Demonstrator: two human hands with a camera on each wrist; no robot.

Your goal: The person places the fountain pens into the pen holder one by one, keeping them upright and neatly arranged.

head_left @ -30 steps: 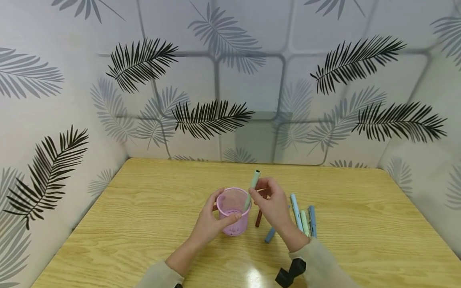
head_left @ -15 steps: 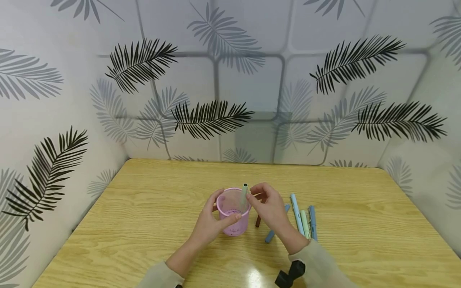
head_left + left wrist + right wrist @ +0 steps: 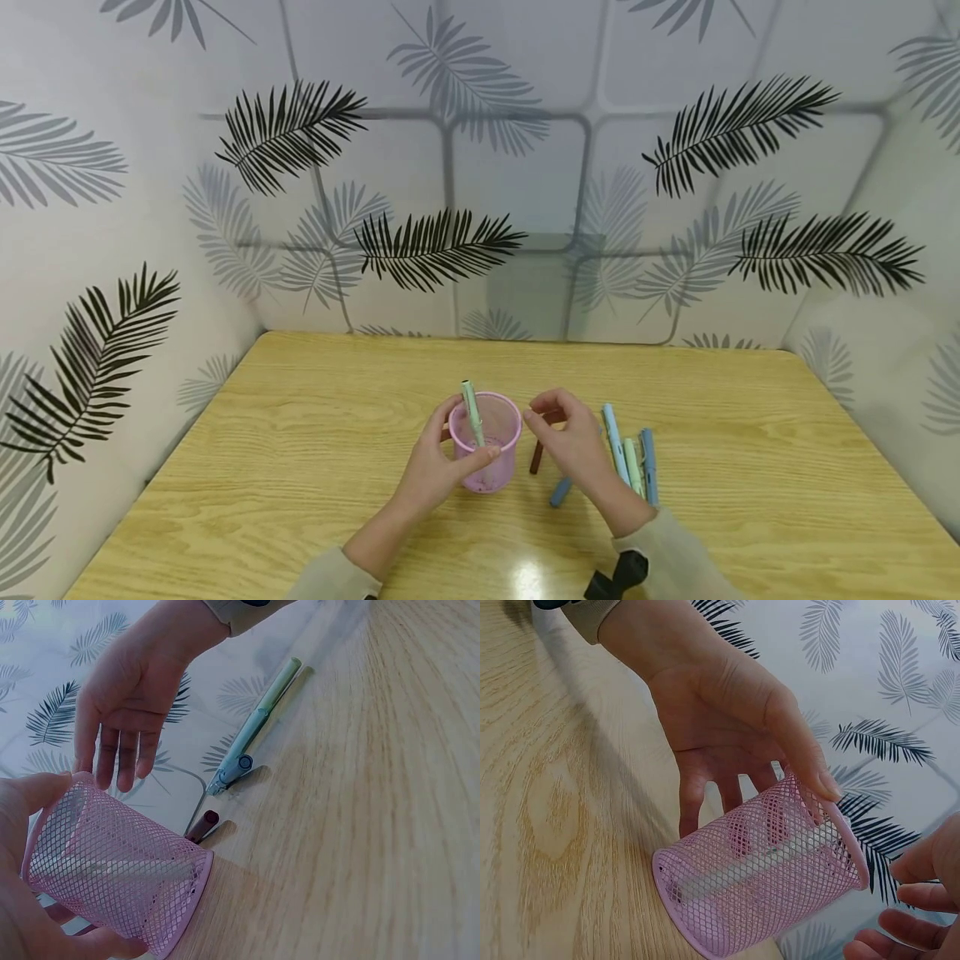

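Note:
My left hand point(image 3: 438, 467) grips a pink mesh pen holder point(image 3: 495, 477), thumb across its near side and fingers round the back. Inside the holder a light green pen point(image 3: 472, 408) leans to the left, its top above the rim; through the mesh it shows as a pale stripe in the right wrist view. Just right of the rim is my right hand point(image 3: 573, 437), its fingers loosely bent with nothing between them. Under and beside that hand lie a dark red pen point(image 3: 536, 457) and a blue pen point(image 3: 560, 492), both partly hidden by it.
Right of my right hand, a light blue pen point(image 3: 616, 442), a green pen point(image 3: 633, 467) and a darker blue pen point(image 3: 649, 467) lie side by side on the wooden table point(image 3: 315, 400). A leaf-patterned wall covering point(image 3: 405, 308) rises behind the table.
The light green pen went down into the pen holder, and my right hand let go of it and drew back slightly right. The pen tipped leftward. My left hand kept its grip.

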